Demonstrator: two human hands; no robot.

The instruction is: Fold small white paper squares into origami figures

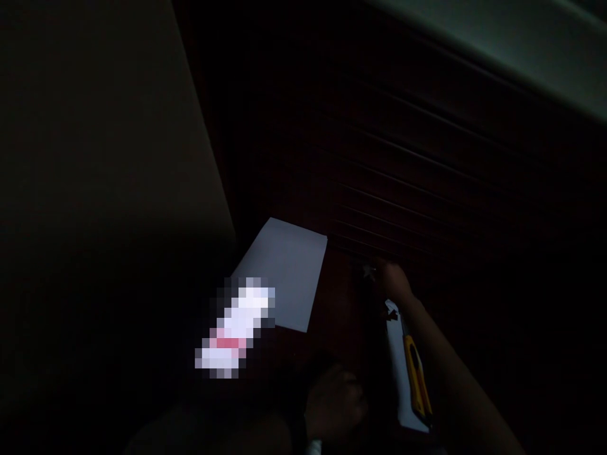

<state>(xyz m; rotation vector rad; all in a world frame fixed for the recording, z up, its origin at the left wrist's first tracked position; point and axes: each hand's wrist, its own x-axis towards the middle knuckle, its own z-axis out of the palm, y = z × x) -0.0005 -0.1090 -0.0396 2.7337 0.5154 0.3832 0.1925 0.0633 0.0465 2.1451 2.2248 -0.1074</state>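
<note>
In the dim light my right hand [391, 281] reaches in from the lower right, its fingertips closed at a small white star-shaped piece of paper [368, 272]. Shadow hides the exact grip. My left hand [336, 399] lies low in the middle, a dark band at its wrist. Its fingers are curled, and what they may hold is hidden. Under my right forearm is a white paper strip [397, 373] with a ragged upper end. A yellow and black utility knife [417, 382] lies along the strip's right side.
A white sheet of paper [298, 272] lies on the dark reddish surface. Overlapping its lower left is a bright, pixelated oblong [237, 332], like a lit screen. A pale panel [95, 114] stands at left, grooved dark slats [408, 151] behind, and a pale ledge [512, 44] at upper right.
</note>
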